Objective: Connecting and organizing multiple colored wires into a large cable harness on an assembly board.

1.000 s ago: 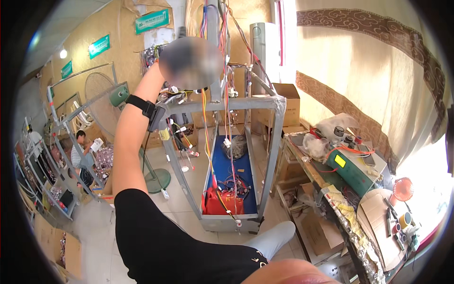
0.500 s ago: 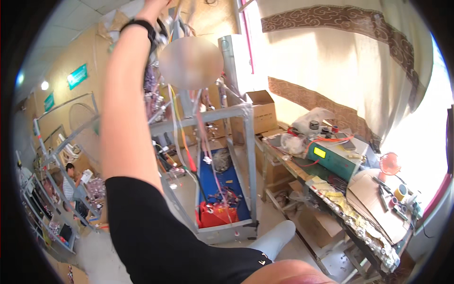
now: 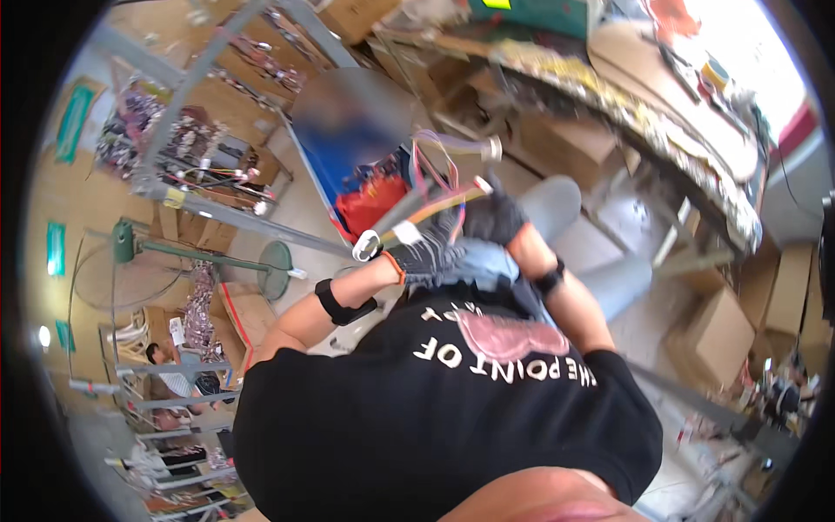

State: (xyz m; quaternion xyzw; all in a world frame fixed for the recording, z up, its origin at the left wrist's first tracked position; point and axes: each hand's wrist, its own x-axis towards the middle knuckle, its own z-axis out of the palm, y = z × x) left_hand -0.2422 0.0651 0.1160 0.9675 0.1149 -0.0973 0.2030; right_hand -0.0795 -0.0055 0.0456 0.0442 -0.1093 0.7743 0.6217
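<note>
Wire bundle [image 3: 441, 205] held up before black shirt [image 3: 417, 409], between gloved left hand [image 3: 426, 256] and right hand [image 3: 498, 217]; grip of either hand's fingers cannot be told, blurred. White connector [image 3: 482, 184] near right fingers; bundle best kept untwisted, pull on connector avoided.

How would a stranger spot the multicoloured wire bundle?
Find the black printed T-shirt; above it are the dark-gloved left hand and right hand. Beside them, the thin multicoloured wire bundle shows yellow and pink strands, unlike the bulky red object.
</note>
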